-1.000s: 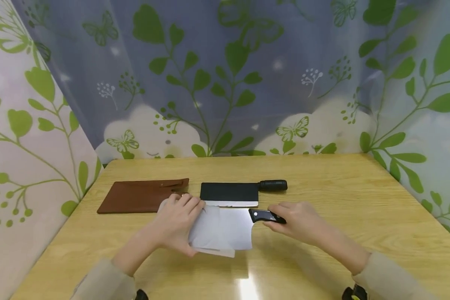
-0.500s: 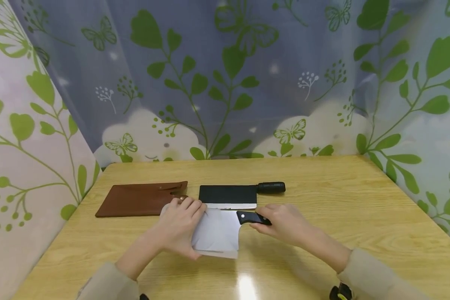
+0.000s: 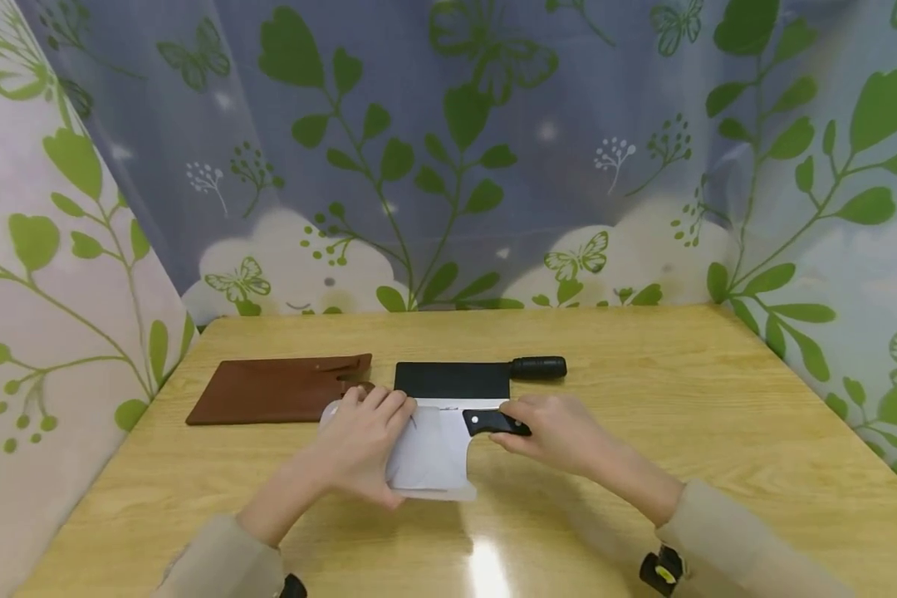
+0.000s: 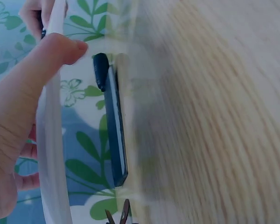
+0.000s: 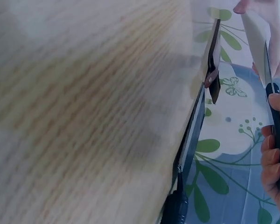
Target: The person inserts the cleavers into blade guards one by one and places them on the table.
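Note:
My left hand (image 3: 360,448) grips a white paper-like sleeve (image 3: 433,477), thumb along its near edge and fingers over the far one. The blade of a cleaver lies mostly inside this sleeve. Its black riveted handle (image 3: 484,422) sticks out to the right, held by my right hand (image 3: 556,430). In the right wrist view the thin blade (image 5: 268,60) enters the mouth of the sleeve, and fingers (image 5: 270,163) wrap the handle. The left wrist view shows the sleeve (image 4: 51,140) edge-on, raised off the table.
A second cleaver (image 3: 452,379), with a dark blade and black handle, lies just behind the hands. Left of it rests a brown leather sheath (image 3: 262,392) with a strap. Both lie on a wooden table (image 3: 643,357), with a leaf-patterned curtain (image 3: 493,208) behind.
The right hand has moved left, pushing the cleaver deeper into the sleeve, so less of the blade shows. The left hand stays in nearly the same place.

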{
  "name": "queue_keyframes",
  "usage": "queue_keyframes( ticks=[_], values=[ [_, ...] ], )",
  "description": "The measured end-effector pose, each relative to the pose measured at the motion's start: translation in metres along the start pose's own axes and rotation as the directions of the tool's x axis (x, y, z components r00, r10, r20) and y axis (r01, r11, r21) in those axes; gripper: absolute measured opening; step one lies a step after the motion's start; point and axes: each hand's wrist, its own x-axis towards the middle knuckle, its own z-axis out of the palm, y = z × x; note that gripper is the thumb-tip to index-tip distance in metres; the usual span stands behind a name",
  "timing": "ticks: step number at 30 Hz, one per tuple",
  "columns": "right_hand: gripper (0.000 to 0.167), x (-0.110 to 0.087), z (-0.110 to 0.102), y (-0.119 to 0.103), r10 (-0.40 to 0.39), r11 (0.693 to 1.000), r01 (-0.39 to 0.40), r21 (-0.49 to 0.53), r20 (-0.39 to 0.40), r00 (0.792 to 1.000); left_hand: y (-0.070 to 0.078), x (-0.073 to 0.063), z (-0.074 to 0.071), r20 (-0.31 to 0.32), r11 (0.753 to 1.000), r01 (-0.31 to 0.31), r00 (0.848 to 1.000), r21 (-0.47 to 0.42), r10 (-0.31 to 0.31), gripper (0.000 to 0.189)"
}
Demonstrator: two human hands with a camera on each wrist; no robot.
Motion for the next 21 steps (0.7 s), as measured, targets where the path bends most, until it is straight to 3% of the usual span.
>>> queue_keyframes(
  ticks=[12,21],
  values=[
    [0.023,0.004,0.007,-0.002,0.021,1.0,-0.021,0.01,0.032,0.999,-0.004,-0.003,0.003,0.037,1.0,-0.007,0.999,0.0,0.007,0.103],
    [0.024,0.006,0.014,-0.005,0.058,0.997,-0.065,0.041,0.148,0.987,-0.006,-0.01,0.007,0.116,1.0,0.019,0.993,-0.004,-0.018,0.101]
  ],
)
